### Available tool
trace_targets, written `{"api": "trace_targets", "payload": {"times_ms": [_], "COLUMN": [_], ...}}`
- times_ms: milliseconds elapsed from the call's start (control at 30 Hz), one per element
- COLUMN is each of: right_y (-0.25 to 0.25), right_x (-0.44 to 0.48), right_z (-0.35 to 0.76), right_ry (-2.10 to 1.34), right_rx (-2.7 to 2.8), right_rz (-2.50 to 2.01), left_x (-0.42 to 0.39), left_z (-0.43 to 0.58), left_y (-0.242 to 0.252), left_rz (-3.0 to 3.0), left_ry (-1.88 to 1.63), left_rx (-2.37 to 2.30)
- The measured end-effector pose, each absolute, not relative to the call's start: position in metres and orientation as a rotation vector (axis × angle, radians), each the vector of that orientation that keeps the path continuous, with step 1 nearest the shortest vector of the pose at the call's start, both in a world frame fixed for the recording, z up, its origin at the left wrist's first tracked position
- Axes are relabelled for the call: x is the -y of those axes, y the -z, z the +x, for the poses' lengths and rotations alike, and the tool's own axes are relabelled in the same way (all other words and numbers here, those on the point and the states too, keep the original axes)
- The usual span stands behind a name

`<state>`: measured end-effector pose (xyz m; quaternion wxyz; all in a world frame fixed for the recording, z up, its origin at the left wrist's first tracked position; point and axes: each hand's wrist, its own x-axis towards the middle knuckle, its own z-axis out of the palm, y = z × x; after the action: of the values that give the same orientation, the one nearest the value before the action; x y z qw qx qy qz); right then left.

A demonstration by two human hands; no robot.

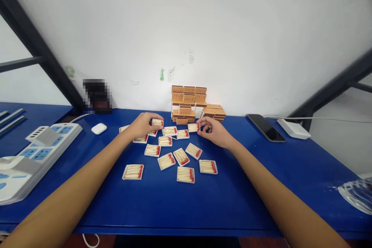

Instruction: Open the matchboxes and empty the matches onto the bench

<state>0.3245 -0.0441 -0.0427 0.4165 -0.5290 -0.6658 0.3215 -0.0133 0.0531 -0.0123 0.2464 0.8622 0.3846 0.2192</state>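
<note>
My left hand (142, 126) pinches a white matchbox tray (157, 123) full of red-tipped matches, at the back of the group of trays. My right hand (215, 131) has its thumb and forefinger at the right end of another filled tray (193, 127), its other fingers curled in. Between the hands lie more filled trays, among them one tray (169, 131) and another (165, 141). Nearer me are several spread-out trays, such as a tray (133, 171) at left and a tray (186, 174) at the front. My left hand and forearm partly cover a few trays.
Orange-brown matchboxes (188, 99) are stacked against the white wall, with a lower stack (214, 111) beside them. A phone (266, 127) and a white box (294, 128) lie right. A white earbud case (99, 128) and a power strip (43, 151) are left on the blue table (232, 205).
</note>
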Motion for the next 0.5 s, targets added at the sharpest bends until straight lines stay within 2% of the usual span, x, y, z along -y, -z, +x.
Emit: {"api": "trace_targets", "payload": {"times_ms": [167,500], "right_y": [0.040,0.052], "right_x": [0.049,0.043], "right_z": [0.322,0.313], "right_ry": [-0.867,-0.687], "right_rx": [1.619,1.597], "right_rz": [-1.323,-1.382], "left_x": [-0.052,-0.033], "left_z": [-0.014,0.001], "left_y": [0.013,0.006], "left_rz": [2.359,2.384], "left_ry": [-0.579,-0.499], "left_rx": [-1.070,-0.894]}}
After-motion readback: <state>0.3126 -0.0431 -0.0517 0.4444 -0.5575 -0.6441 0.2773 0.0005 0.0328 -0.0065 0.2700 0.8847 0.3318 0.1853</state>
